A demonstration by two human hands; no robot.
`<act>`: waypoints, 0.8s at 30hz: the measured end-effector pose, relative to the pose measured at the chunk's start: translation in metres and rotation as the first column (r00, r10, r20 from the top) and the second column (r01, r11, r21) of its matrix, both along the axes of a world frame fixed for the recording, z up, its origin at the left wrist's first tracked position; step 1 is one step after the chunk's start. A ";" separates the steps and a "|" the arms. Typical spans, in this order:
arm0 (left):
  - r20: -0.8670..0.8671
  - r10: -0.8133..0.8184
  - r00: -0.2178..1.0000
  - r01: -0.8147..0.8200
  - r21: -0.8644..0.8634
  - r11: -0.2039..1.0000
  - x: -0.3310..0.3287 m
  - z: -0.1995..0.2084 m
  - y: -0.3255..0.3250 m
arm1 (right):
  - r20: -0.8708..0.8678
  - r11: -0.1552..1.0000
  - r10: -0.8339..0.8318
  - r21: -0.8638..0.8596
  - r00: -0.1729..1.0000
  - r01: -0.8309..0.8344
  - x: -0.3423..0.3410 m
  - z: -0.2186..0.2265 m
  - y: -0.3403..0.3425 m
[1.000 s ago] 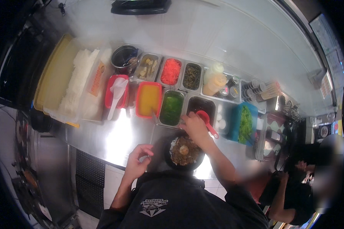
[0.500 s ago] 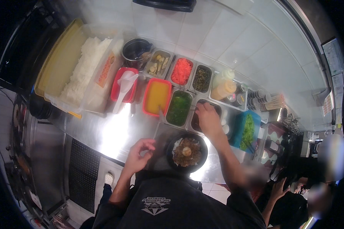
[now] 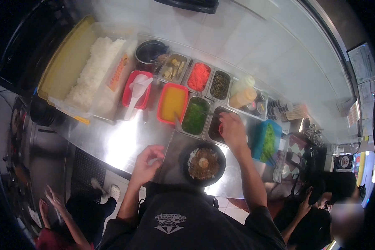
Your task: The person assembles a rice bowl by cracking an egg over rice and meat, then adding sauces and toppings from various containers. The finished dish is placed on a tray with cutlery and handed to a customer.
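On the steel counter [image 3: 116, 143], filled black bowl [image 3: 221, 172] sits before the dark pan [image 3: 216, 143]; left hand [image 3: 146, 166] half curled, empty, beside bowl; right hand [image 3: 233, 129] over pan at slim utensil [image 3: 211, 114], can't tell if gripped; probably utensil handling; any lift calls for clearing red ladle [image 3: 221, 129].

The head camera looked down and forward from above the wearer's dark shirt [image 3: 187, 208], near enough that the bowl [image 3: 221, 163], left hand [image 3: 147, 165] and right hand [image 3: 233, 131] sat around mid-picture. The wall [image 3: 254, 54] spanned the top; the fisheye bent the steel counter [image 3: 151, 130] outward, and parts of the lower right seemed too blurred to read surely.
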State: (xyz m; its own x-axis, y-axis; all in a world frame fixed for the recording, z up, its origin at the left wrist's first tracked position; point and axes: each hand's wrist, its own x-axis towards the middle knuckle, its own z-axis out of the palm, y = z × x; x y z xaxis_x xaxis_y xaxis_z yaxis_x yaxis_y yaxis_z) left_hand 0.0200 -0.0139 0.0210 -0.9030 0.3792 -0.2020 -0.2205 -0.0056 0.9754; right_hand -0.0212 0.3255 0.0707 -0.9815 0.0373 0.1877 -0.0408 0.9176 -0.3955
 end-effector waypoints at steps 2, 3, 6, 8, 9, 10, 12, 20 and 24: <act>-0.015 -0.014 1.000 0.014 0.012 1.000 -0.002 0.007 0.002 | -0.044 1.000 0.002 -0.004 0.999 -0.002 0.003 0.001 0.000; -0.014 -0.017 1.000 0.017 0.005 1.000 -0.002 0.009 0.002 | -0.064 1.000 0.001 0.003 0.998 -0.001 0.005 0.000 -0.002; -0.016 -0.032 0.999 0.032 -0.010 0.999 -0.004 0.013 0.003 | -0.075 1.000 -0.015 0.004 0.997 0.015 0.008 0.001 -0.005; -0.021 -0.038 0.999 0.037 -0.016 0.999 -0.003 0.014 0.003 | -0.062 1.000 -0.028 -0.005 0.998 0.028 0.010 0.000 -0.006; -0.024 -0.040 0.999 0.040 -0.016 0.999 -0.002 0.014 0.003 | -0.055 0.999 -0.035 -0.010 0.998 0.035 0.011 -0.001 -0.007; -0.027 -0.041 0.999 0.040 -0.015 0.999 -0.002 0.013 0.002 | -0.048 0.999 -0.041 -0.015 0.998 0.040 0.013 -0.001 -0.007; -0.031 -0.047 0.998 0.046 -0.020 0.999 -0.001 0.014 0.002 | -0.068 0.998 -0.051 -0.038 0.996 0.049 0.017 -0.001 -0.004; -0.037 -0.053 0.998 0.052 -0.025 0.998 -0.003 0.008 -0.002 | 0.022 0.959 -0.194 -0.206 0.981 0.194 0.087 0.029 0.004; -0.011 -0.069 0.998 0.069 -0.034 0.997 -0.004 0.011 -0.002 | 0.185 0.946 -0.208 -0.210 0.961 0.245 0.141 0.038 -0.004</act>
